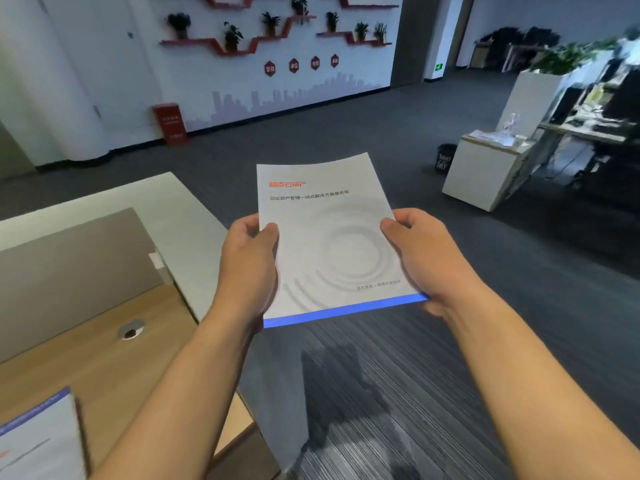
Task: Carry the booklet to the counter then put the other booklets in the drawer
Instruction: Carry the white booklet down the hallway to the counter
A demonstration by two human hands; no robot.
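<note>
our forearms reach out from the bottom of the view, and between them we hold the booklet [329,244] flat and level over the grey carpet [381,393], clear of any surface. our left hand [247,268] grips its left edge, thumb pressed on the cover and fingers curled underneath; our right hand [426,258] clamps the right edge the same way. the white cover faces up, its blue strip toward us.

down at the lower left, a stack of other booklets [38,441] lies on the wooden desk [97,358], so the second part of the task looks untouched. we see no drawer from here.

we judge the first part is under way but unfinished: the booklet is lifted and in transit, not yet set down. the raised white ledge [194,216] beside the desk may be the counter, or the white cabinet [485,174] across the room; we cannot tell which.
</note>
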